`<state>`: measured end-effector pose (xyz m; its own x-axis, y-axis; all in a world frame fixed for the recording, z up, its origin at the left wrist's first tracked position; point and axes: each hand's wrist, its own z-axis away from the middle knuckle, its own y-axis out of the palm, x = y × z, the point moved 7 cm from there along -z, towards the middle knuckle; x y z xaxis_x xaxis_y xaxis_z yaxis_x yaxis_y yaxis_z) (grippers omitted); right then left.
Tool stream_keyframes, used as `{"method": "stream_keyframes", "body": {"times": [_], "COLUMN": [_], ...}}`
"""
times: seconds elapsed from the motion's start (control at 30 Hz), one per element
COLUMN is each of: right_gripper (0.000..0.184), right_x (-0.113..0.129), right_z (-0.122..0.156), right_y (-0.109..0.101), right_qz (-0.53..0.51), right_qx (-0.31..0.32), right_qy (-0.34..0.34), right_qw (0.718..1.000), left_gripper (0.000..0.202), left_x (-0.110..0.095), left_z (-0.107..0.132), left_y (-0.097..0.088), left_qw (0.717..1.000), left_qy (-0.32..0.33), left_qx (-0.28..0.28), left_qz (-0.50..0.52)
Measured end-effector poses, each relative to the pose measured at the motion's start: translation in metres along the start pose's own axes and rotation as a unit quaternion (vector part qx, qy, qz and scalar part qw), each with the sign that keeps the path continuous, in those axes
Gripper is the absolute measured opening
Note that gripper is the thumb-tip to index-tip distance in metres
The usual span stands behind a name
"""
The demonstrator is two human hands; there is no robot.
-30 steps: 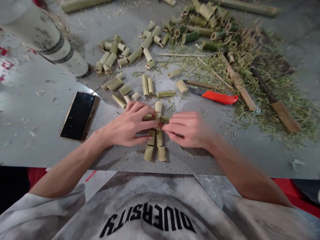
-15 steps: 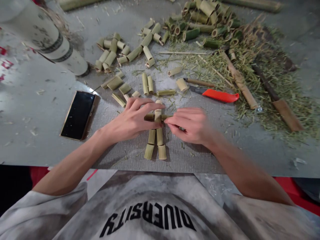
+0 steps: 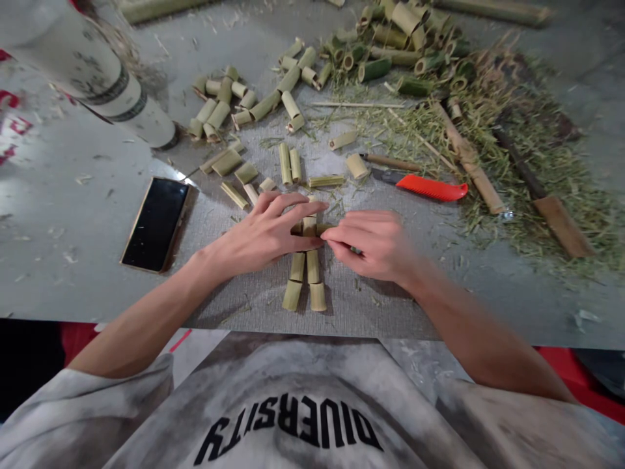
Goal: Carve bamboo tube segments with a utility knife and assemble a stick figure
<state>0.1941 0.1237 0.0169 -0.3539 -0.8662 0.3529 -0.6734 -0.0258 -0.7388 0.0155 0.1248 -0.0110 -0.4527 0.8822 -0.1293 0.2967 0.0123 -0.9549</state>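
Observation:
A small figure of short bamboo tubes [image 3: 305, 273] lies on a grey mat [image 3: 351, 306] in front of me. My left hand [image 3: 266, 231] rests flat on its left side, fingers stretched over the upper pieces. My right hand [image 3: 374, 244] pinches the right end of a crosswise bamboo piece [image 3: 322, 229], fingers pressed together. Two lower tubes [image 3: 317, 296] stick out towards me below both hands.
A black phone [image 3: 156, 223] lies left of the mat. A red-handled saw [image 3: 422, 187] lies to the right. Loose bamboo pieces [image 3: 288, 163] lie beyond my hands, with heaps [image 3: 219, 107] and green shavings [image 3: 488, 137] farther back. A large white roll [image 3: 92, 78] lies at the upper left.
My left hand's fingers have stretched further over the bamboo pieces. My right hand has shifted slightly right and up, still pinching the crosswise piece. The figure has stayed in place.

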Motion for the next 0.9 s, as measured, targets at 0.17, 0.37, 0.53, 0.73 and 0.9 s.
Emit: {"method": "stream_keyframes", "body": {"times": [0.17,0.37,0.53,0.73,0.9], "right_gripper": [0.020,0.019,0.018,0.019,0.018], "right_x": [-0.0007,-0.0013,-0.0006,-0.0012,-0.0012], "right_z": [0.0012,0.0014,0.0023,0.0024,0.0020], "right_y": [0.0015,0.0022,-0.0004,-0.0016,-0.0024], "right_qz": [0.005,-0.004,-0.001,-0.006,-0.005], "right_qx": [0.007,0.004,-0.013,-0.022,-0.029], "right_qy": [0.004,0.007,0.004,0.006,0.002], "right_qw": [1.000,1.000,1.000,1.000,1.000], "left_gripper": [0.039,0.029,0.024,0.021,0.021], "left_x": [-0.0007,-0.0013,0.0000,-0.0007,0.0000], "left_z": [-0.0021,-0.0032,-0.0033,-0.0034,-0.0028], "left_y": [0.0020,0.0020,0.0009,-0.0007,-0.0009], "left_qw": [1.000,1.000,1.000,0.999,0.999], "left_qy": [0.001,-0.003,-0.013,-0.009,-0.015], "left_qx": [-0.007,-0.014,-0.027,-0.035,-0.034], "left_qz": [0.002,-0.014,0.004,-0.011,0.007]}}
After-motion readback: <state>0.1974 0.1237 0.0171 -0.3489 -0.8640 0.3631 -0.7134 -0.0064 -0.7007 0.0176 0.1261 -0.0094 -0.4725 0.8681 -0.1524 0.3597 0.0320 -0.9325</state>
